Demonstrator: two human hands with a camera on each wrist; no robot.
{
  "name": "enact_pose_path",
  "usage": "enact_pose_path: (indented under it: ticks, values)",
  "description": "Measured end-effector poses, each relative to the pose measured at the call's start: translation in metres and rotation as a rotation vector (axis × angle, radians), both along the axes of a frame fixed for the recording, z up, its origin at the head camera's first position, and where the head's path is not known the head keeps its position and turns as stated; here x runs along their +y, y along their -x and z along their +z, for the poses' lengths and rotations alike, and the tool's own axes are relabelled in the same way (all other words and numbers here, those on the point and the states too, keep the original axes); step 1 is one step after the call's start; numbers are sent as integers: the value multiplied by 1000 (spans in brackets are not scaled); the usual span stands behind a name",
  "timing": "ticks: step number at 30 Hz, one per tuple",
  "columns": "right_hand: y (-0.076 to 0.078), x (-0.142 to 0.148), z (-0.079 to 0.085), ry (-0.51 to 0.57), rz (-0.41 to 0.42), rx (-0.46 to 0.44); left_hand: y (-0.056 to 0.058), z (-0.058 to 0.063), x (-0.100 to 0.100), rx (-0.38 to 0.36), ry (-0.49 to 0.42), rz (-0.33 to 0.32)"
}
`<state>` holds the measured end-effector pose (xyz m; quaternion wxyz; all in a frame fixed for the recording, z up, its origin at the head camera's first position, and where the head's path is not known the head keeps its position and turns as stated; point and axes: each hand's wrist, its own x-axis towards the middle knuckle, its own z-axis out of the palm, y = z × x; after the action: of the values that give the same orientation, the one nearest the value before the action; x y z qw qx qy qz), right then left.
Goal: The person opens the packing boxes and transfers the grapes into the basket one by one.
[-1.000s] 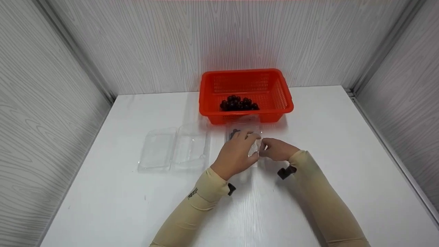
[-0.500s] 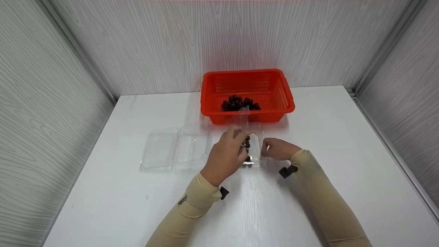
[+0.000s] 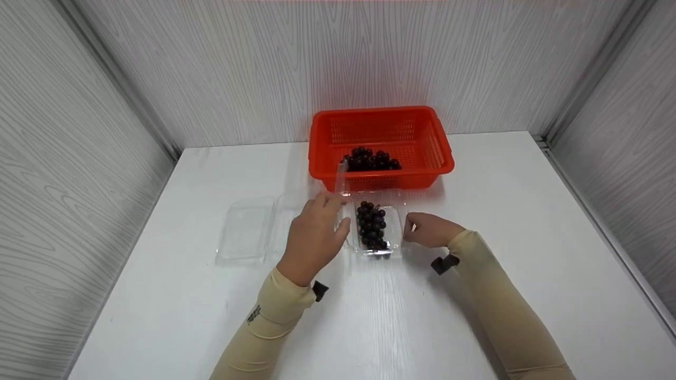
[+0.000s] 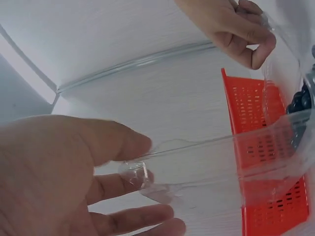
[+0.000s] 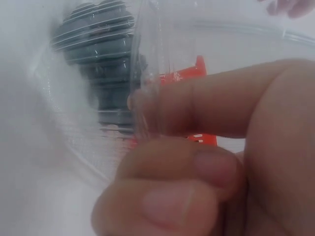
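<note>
A clear plastic clamshell box [image 3: 394,230] stands in front of the basket, with a bunch of dark grapes [image 3: 372,227] in it. Its lid [image 3: 342,184] stands raised on the left side. My left hand [image 3: 315,235] is at the lid with its fingers fairly straight; in the left wrist view the lid's edge [image 4: 197,164] lies between thumb and index finger, which are apart. On the box's right side my right hand [image 3: 434,230] pinches the rim between thumb and curled fingers. Through the clear wall the grapes [image 5: 106,64] show blurred in the right wrist view.
A red basket [image 3: 380,182] with more dark grapes [image 3: 372,159] stands at the back of the white table [image 3: 401,327]. Another clear clamshell [image 3: 245,229] lies opened flat to the left, partly behind my left hand. Walls enclose the back and sides.
My left hand has moved left, and the box's lid has swung up and left with it, uncovering the grapes. The right hand has stayed at the box's right rim.
</note>
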<state>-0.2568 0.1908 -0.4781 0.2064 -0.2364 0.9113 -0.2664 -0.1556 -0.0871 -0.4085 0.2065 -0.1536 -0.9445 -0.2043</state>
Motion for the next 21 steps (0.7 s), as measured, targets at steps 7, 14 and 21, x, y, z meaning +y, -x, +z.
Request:
enact_pose_path:
  ticks: [7,14,21]
  values:
    - [-1,-1,2,-3,-2,5,-3,12,-24,-221,56,58]
    - [-5,0,2,-3,-1,-5,-6,13,-43,-396,84,118]
    - [-13,5,2,7,4,1,-6,3,-53,-532,104,141]
